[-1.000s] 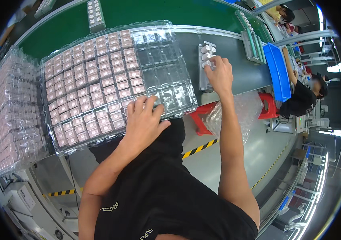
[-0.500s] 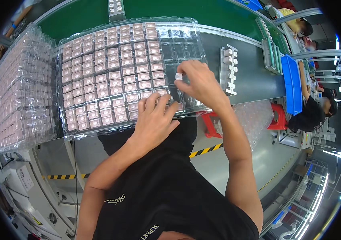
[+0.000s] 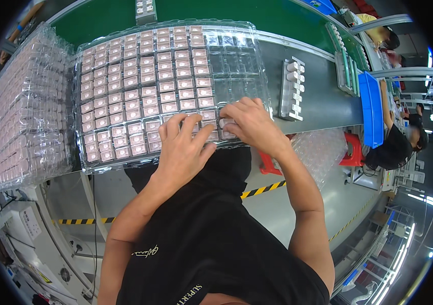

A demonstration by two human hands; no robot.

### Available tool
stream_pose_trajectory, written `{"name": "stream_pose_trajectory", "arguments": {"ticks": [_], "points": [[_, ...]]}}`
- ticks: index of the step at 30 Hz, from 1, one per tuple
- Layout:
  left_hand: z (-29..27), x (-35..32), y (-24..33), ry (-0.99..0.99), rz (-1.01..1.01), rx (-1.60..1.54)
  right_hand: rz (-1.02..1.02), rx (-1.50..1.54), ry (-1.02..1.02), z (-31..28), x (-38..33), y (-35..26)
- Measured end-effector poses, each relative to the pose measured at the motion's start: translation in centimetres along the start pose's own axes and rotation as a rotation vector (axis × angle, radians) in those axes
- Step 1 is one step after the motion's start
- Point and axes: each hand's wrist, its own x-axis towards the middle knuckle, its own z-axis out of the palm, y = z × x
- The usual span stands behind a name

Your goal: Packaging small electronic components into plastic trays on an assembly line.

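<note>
Blue bin point(image 3: 373, 112)'s parked off to the right, red stool point(image 3: 352, 151)'s tucked in near it, stripy tape point(image 3: 263, 189)'s stuck on the floor point(image 3: 267, 216), some white machine point(image 3: 38, 243)'s set lower left, and a co-worker point(image 3: 393, 147) in black can be spotted past the bin

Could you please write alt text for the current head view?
A person's right hand holds a small white piece over a clear tray mostly filled with pink blocks, the left hand nearby. Stacked trays stand left, a grey rack right.

The pieces point(image 3: 148, 101) are pale pink, the bin point(image 3: 371, 109) blue, the tape point(image 3: 263, 189) striped yellow-black.
</note>
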Motion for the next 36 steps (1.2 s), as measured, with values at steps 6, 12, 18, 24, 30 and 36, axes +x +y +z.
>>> {"name": "stream_pose_trajectory", "arguments": {"ticks": [6,12,18,24,30,36], "points": [[0.3,-0.2,-0.2,0.000,0.013,-0.007,0.113,0.114,0.082,-1.5,-0.1,1.3],[0.3,-1.0,0.2,-0.050,0.025,-0.011,0.552,-0.295,0.483,-4.2,-1.2,12.1],[2.0,-1.2,0.3,-0.062,0.069,-0.027,0.577,-0.115,0.389,-5.7,-3.0,17.0],[2.1,-1.4,0.1,-0.045,0.060,-0.008,0.302,-0.157,0.330,-6.5,-0.3,14.7],[2.1,-1.6,-0.5,-0.031,0.050,-0.014,0.148,0.147,0.219,-3.3,2.1,3.9],[2.1,-1.4,-0.2,-0.038,0.050,-0.031,-0.021,-0.022,0.116,0.4,1.3,0.4]]}}
